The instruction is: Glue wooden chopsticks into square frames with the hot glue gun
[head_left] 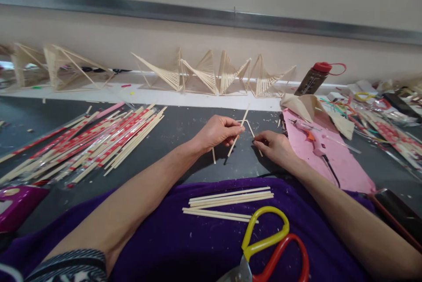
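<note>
Little stick frame (245,115) sits just above the table (178,132), dead centre, held from both sides. Left hand (217,132) pinches the upright stick near its middle; right hand (275,148) pinches the slanted leg low down. The joints look flimsy to me, so uneven squeezing or twisting could pop one apart. Loose sticks (227,203) on the lap, just by the scissors (267,247), might roll off too.

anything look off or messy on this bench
The brown bottle at the back right leans tilted rather than upright. Scissors rest on the purple cloth in the lap, which is flecked with wood chips. The left hand and right hand pinch a stick frame; nothing looks broken.
</note>
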The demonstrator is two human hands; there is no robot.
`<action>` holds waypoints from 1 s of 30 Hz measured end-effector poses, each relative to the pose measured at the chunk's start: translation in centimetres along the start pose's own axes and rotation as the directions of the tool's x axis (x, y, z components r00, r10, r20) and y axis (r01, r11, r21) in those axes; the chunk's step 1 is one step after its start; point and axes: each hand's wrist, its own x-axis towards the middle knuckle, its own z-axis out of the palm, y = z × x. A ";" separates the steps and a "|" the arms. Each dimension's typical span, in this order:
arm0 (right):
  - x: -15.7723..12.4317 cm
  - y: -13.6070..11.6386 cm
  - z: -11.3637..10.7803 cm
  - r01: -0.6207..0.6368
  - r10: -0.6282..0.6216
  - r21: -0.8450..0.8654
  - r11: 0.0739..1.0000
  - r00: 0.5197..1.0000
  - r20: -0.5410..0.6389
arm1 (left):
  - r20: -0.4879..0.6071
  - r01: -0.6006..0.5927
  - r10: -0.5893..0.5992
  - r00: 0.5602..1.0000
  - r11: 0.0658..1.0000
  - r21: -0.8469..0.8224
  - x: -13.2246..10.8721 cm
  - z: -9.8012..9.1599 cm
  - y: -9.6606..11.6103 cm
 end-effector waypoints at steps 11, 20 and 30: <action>-0.4 0.2 -0.3 -0.004 0.004 -0.008 1.000 1.000 -0.013 | -0.042 -0.025 0.034 0.999 0.980 0.199 -0.1 0.3 -0.6; -0.8 0.4 -0.4 0.000 0.000 -0.013 1.000 1.000 0.009 | -0.017 -0.015 0.020 1.000 0.965 0.260 -0.5 0.6 -0.5; -1.1 0.4 -0.1 0.024 -0.024 -0.033 0.999 1.000 0.006 | -0.011 -0.012 0.015 1.000 0.967 0.254 -0.7 0.8 -0.7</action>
